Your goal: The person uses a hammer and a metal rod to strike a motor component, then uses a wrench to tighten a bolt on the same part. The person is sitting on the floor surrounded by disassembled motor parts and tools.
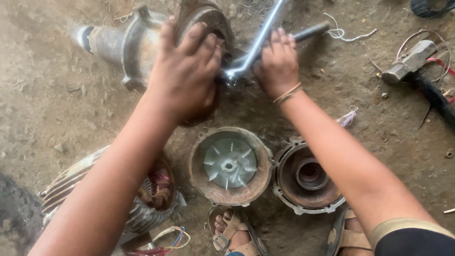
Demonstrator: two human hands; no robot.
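My left hand (186, 71) lies flat over the round rusty end of a motor housing (137, 45) lying on the dirt ground, gripping its rim. My right hand (278, 64) is closed over a shiny bent metal wrench (258, 42) whose end meets the housing beside my left fingers. A dark rod (310, 32) sticks out from behind my right hand.
Near my feet lie a rusty cover with a pale plastic fan (230, 164), a rusty end bell (308, 178) and a stator with copper windings (151, 192). A hammer (411, 59) lies at the right. My sandalled feet (232, 232) are at the bottom.
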